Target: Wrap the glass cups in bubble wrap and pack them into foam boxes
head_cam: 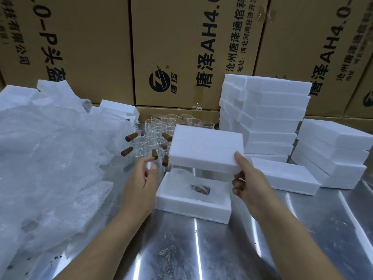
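Head view: steel tabletop (201, 249) nearest, both forearms entering from 6 o'clock. Open foam box (191, 203) sits at centre; wrapped cup (200, 189) lies in its cavity, brown handle showing through the bubble wrap. Right hand (245, 178), at 3 o'clock of the box, has its grip clamped on the corner of a foam lid (205, 151), held above the box and not touching it. Left hand (141, 178), at 9 o'clock, grip apart, empty, just beside the box. Bubble wrap pile (50, 158) at 9 o'clock. Beyond, at 12 o'clock, unwrapped glass cups (153, 134); foam box stacks (262, 118) at 2 o'clock; cardboard cartons (181, 47) farthest.
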